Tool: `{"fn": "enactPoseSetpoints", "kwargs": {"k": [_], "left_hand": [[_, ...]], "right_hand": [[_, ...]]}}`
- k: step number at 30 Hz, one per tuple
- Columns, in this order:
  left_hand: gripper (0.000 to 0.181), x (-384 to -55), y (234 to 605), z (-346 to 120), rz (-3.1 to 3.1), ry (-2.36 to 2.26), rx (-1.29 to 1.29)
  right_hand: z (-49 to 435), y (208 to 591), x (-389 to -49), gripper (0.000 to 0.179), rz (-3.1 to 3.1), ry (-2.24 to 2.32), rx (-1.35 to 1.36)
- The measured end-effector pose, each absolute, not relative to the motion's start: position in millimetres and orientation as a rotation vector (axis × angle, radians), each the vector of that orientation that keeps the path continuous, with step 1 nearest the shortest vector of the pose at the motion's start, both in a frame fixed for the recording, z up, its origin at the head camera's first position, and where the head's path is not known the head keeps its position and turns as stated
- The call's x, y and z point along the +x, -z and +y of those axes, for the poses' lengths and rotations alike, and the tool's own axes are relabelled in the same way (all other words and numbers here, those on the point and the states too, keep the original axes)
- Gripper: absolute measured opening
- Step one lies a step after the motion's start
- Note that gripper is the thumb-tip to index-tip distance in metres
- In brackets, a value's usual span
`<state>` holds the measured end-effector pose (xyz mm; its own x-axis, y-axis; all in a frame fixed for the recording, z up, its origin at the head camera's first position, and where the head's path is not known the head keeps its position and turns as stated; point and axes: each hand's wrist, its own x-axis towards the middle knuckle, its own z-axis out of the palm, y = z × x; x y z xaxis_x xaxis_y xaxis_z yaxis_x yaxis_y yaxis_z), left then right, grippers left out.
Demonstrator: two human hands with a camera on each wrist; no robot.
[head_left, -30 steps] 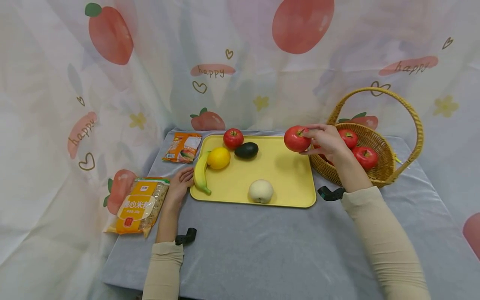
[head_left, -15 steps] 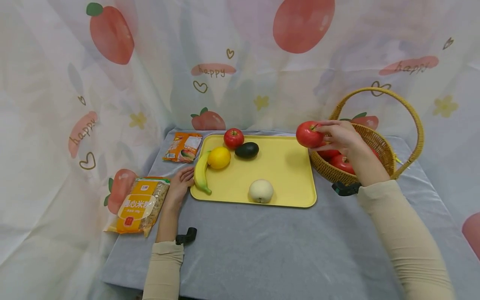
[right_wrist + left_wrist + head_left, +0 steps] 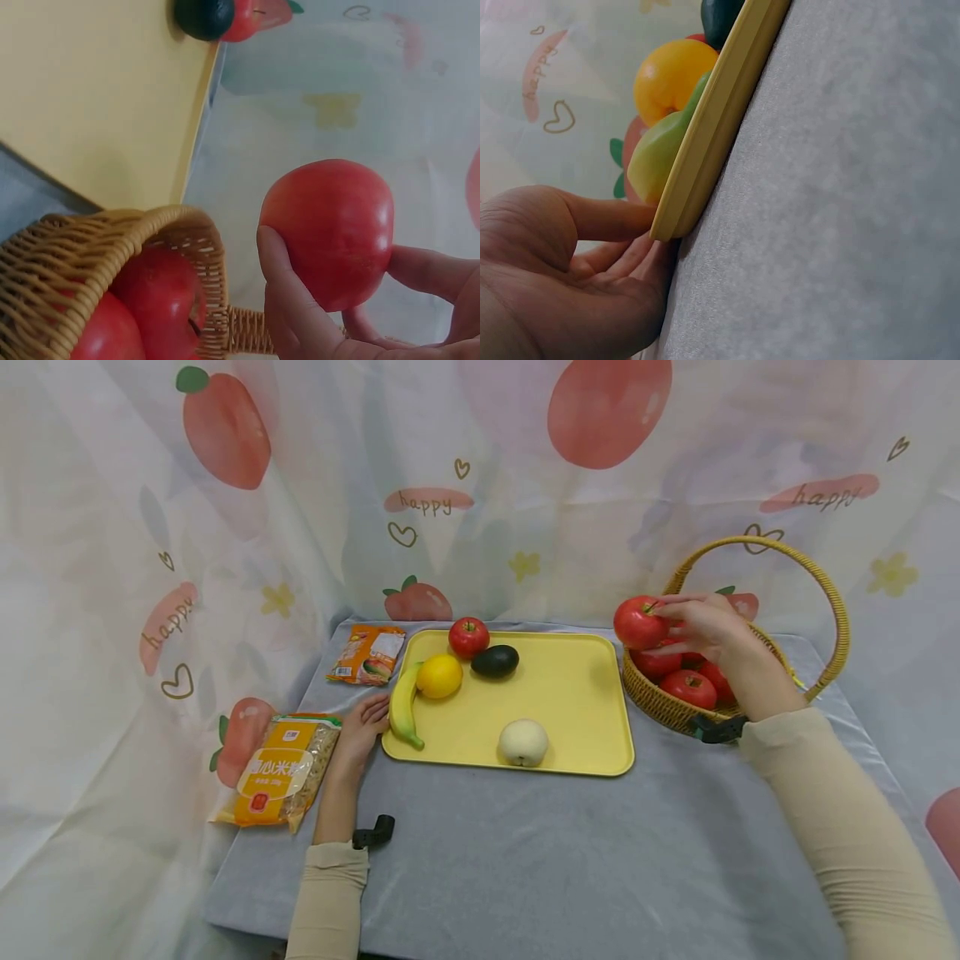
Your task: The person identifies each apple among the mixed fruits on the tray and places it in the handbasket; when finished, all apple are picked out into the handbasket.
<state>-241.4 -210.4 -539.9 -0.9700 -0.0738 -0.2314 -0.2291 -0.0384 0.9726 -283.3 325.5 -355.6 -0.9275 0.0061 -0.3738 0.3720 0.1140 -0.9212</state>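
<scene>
My right hand point(image 3: 708, 625) holds a red apple point(image 3: 637, 624) above the left rim of the wicker basket point(image 3: 657, 703). In the right wrist view the thumb and fingers grip the apple point(image 3: 328, 232) around its sides. Several red apples point(image 3: 687, 689) lie in the basket, partly hidden by the hand and forearm. At the left edge of the yellow tray point(image 3: 566, 693), my left hand point(image 3: 360, 727) touches the rim with fairly straight fingers; some fingertips are hidden in the left wrist view. A banana point(image 3: 403, 706) lies just inside that edge.
On the tray are a yellow lemon-like fruit point(image 3: 439, 676), a dark avocado point(image 3: 495, 661), a red apple point(image 3: 468, 637) and a pale round fruit point(image 3: 523, 742). Left of it lie an orange packet point(image 3: 367, 654) and a larger yellow bag point(image 3: 281, 772). A printed curtain point(image 3: 517, 518) hangs behind.
My right hand has carried the apple rightward, from above the tray's right part to above the basket's left rim. The left hand stays at the tray edge.
</scene>
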Motion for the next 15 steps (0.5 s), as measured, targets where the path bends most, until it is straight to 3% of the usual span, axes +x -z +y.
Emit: {"fn": "enactPoseSetpoints", "kwargs": {"k": [15], "left_hand": [[0.053,-240.4,538.2,-210.5,2.097,-2.168,-0.316]], "right_hand": [[345.8,355.5,-290.2,0.053,2.151,1.867,0.416]]}}
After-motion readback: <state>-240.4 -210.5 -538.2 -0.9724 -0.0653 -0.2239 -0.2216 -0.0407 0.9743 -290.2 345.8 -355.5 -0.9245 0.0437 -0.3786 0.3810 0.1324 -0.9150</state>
